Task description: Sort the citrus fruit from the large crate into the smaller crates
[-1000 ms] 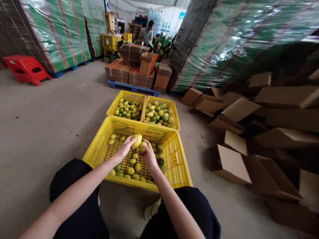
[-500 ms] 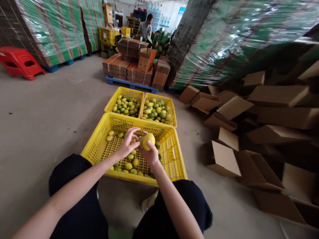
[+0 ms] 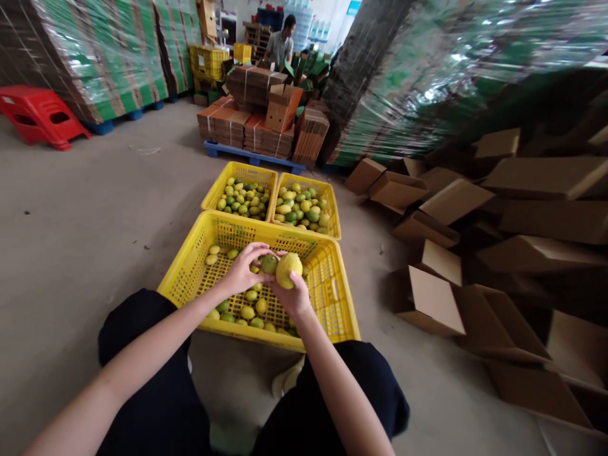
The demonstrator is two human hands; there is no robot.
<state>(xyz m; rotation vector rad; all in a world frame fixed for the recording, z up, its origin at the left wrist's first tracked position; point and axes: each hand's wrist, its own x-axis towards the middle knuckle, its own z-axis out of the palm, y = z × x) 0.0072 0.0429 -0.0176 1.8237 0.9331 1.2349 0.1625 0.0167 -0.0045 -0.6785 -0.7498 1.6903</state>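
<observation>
Currently handling, over front crate (image 3: 349, 304): green fruit (image 3: 269, 263), my left hand (image 3: 244, 272) pinching; yellow fruit (image 3: 289, 269), right hand (image 3: 295, 296) cradling; next, presumably, steady grips.

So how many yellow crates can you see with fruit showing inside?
3: the large near crate, plus the left far crate and right far crate, side by side beyond it. The contents of the background yellow crates don't show, so more may be hidden.
</observation>
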